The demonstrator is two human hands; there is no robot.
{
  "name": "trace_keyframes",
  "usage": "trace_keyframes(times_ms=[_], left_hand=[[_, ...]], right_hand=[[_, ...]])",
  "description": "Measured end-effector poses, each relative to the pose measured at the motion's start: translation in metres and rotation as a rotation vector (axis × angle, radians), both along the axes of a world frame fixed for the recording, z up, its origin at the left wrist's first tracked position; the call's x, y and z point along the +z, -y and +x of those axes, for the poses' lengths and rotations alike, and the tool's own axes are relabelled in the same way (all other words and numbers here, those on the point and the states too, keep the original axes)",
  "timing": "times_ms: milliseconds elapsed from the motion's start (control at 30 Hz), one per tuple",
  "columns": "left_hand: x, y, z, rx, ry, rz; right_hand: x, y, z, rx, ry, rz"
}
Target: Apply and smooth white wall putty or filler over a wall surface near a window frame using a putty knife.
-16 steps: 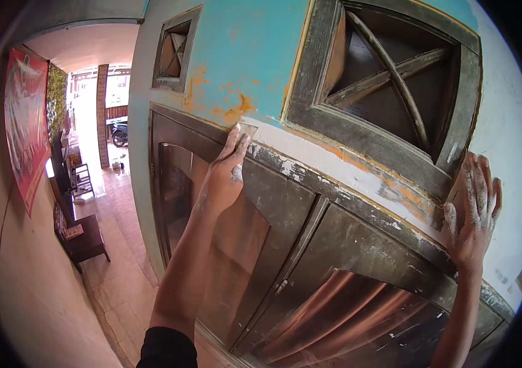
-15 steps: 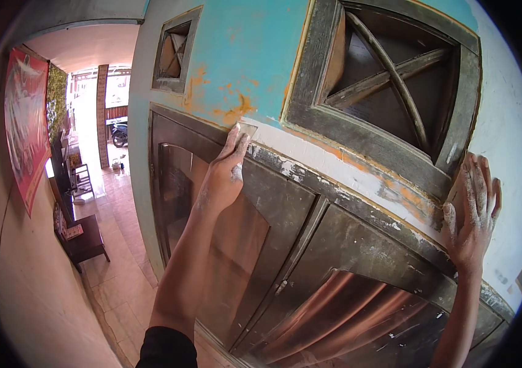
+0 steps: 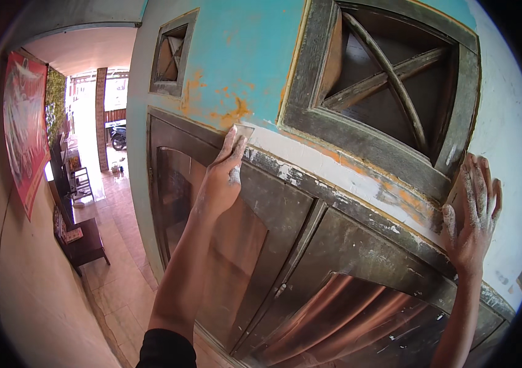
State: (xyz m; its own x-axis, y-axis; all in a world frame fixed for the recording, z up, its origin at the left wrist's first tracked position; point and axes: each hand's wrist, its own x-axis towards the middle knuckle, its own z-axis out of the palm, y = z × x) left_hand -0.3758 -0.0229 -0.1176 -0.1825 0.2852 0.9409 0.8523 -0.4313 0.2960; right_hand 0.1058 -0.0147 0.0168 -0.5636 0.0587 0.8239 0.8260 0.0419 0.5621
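Observation:
My left hand (image 3: pixel 225 170), dusted white, presses a small flat grey scraper (image 3: pixel 245 130) to the wall, at the left end of a white putty strip (image 3: pixel 310 153). That strip runs between the dark wooden double door (image 3: pixel 359 245) and the vent frame (image 3: pixel 371 138) above, with orange and grey patches farther right. My right hand (image 3: pixel 473 211), its fingers whitened, is raised beside the vent frame's lower right corner. A flat brown piece (image 3: pixel 457 195) shows between its thumb and fingers; most of it is hidden.
Turquoise wall (image 3: pixel 248 55) with orange stains surrounds a smaller crossed vent (image 3: pixel 174 52). To the left, a tiled passage (image 3: pixel 120 245) holds a dark low table (image 3: pixel 86 242) and leads to a bright opening with a parked motorbike (image 3: pixel 118 136). A red banner (image 3: pixel 25 129) hangs on the left wall.
My left hand and the scraper have shifted very slightly left and down in the picture, along with the wall around them. My right hand looks unmoved.

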Motion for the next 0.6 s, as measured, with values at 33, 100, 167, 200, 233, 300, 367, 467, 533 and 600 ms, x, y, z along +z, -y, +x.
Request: trace_keyframes(times_ms=[33,100,167,200,233,300,367,467,533,600], left_hand=[[0.001,0.0,-0.001,-0.001,0.001,-0.004],[0.006,0.001,-0.003,-0.025,0.03,0.008],[0.004,0.001,-0.003,-0.019,0.019,0.009],[0.003,0.001,-0.003,-0.013,0.008,0.013],[0.0,0.0,-0.003,-0.013,0.006,0.011],[-0.01,-0.002,-0.002,0.023,-0.041,0.034],[0.0,0.003,0.002,-0.024,0.019,-0.003],[0.003,0.005,0.003,-0.025,0.041,-0.027],[-0.003,0.003,0.0,0.024,0.0,-0.011],[-0.013,-0.001,-0.002,0.052,-0.065,0.021]], right_hand=[[0.0,0.0,0.0,-0.001,0.001,-0.004],[0.0,0.0,0.001,-0.036,0.01,-0.015],[0.0,-0.002,0.003,-0.031,0.01,-0.013],[0.0,-0.002,0.004,-0.025,0.01,-0.007],[0.0,-0.002,0.004,-0.025,0.009,-0.009],[0.0,-0.002,0.004,-0.043,0.005,-0.01],[0.0,-0.002,0.003,-0.033,0.006,-0.005],[0.0,-0.002,0.004,-0.026,-0.001,-0.002],[0.0,-0.003,0.004,-0.026,-0.011,-0.003],[-0.001,-0.004,0.004,-0.031,-0.001,0.013]])
